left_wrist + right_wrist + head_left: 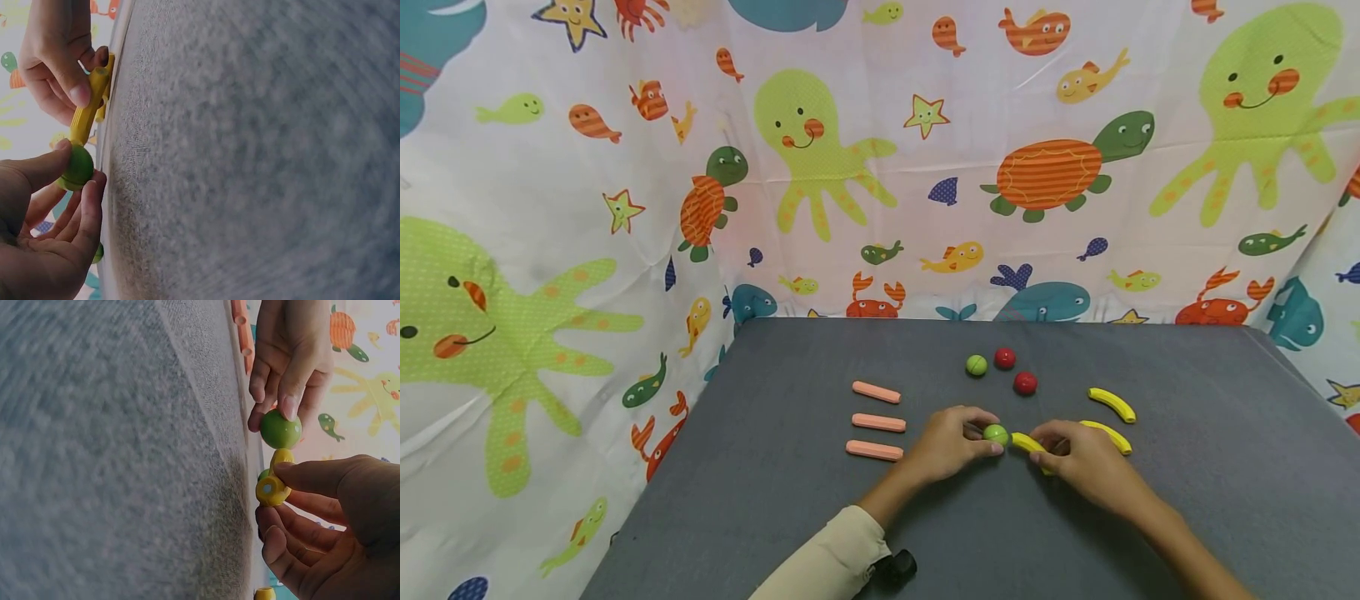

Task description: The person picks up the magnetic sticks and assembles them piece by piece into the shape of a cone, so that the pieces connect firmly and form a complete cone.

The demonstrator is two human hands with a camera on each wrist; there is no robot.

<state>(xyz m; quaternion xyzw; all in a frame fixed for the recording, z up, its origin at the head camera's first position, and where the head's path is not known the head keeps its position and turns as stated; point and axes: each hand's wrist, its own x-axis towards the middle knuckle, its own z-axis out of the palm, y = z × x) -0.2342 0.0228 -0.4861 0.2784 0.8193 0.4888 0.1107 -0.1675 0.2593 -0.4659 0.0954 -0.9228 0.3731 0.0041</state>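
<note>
Green ball (996, 434) is in the left hand (947, 447), which pinches it between the thumb and the fingers. Just beside it, the right hand (1090, 467) pinches a curved yellow stick (1027, 442) in the same manner, so both hands are closed around something. The near tip of this stick points toward the ball, and the gap is so small that I cannot tell whether the two things touch. Both are above the middle part of a grey worktop (737, 508), in front of the person. In the right wrist view, one end of the stick shows a small pale round spot.

Behind the right hand, two more yellow sticks lie on the worktop: the far yellow stick (1112, 405) and the nearer yellow stick (1108, 437), which is close to this hand. Farther away, another green ball (976, 365) lies near a red ball (1004, 358), and a second red ball (1025, 383) is a little nearer to the person. To the left of the left hand, three pink sticks (878, 422) lie one behind another, well apart from the balls.

A beige sleeve (827, 554) covers the left forearm, and a black object (898, 568) is at its cuff. Behind the worktop hangs a white cloth (842, 50) with printed sea animals.
</note>
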